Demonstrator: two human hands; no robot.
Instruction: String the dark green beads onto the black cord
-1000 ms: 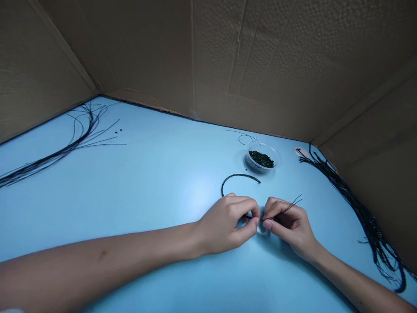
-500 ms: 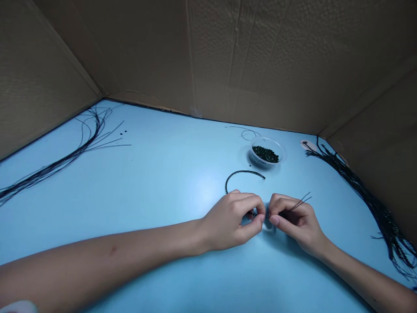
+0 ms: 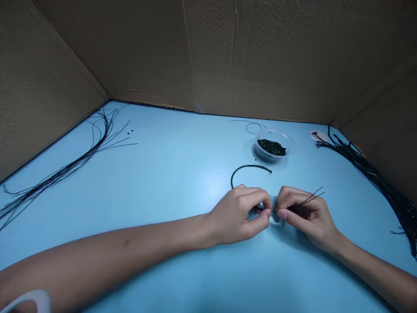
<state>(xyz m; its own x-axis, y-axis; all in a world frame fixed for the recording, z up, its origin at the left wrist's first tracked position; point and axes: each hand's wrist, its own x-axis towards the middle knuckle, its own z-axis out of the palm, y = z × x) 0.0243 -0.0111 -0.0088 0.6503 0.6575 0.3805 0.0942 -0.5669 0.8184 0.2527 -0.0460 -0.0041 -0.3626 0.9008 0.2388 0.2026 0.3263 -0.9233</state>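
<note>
Over the blue table, my left hand (image 3: 243, 213) is closed in a pinch on a strand of dark beads (image 3: 249, 166). The strand curves out behind this hand and lies on the table. Just to the right, my right hand (image 3: 306, 215) pinches the thin dark cord (image 3: 311, 199) that runs from the strand. A short piece of cord shows between the two sets of fingertips, and two loose ends stick out past my right hand. Beyond the hands stands a clear round tub (image 3: 273, 150) partly filled with dark, shiny beads (image 3: 272, 147).
Loose dark cords (image 3: 78, 161) lie in a bundle at the left. A thick bundle of beaded strands (image 3: 368, 174) runs along the right, near a small pale disc (image 3: 318, 136). Cardboard walls (image 3: 215, 56) enclose the table. A white curved object (image 3: 41, 300) shows at lower left.
The whole view has shifted a little, so everything sits slightly right and up. Both hands keep their pinch, and the gap between them looks about the same.
</note>
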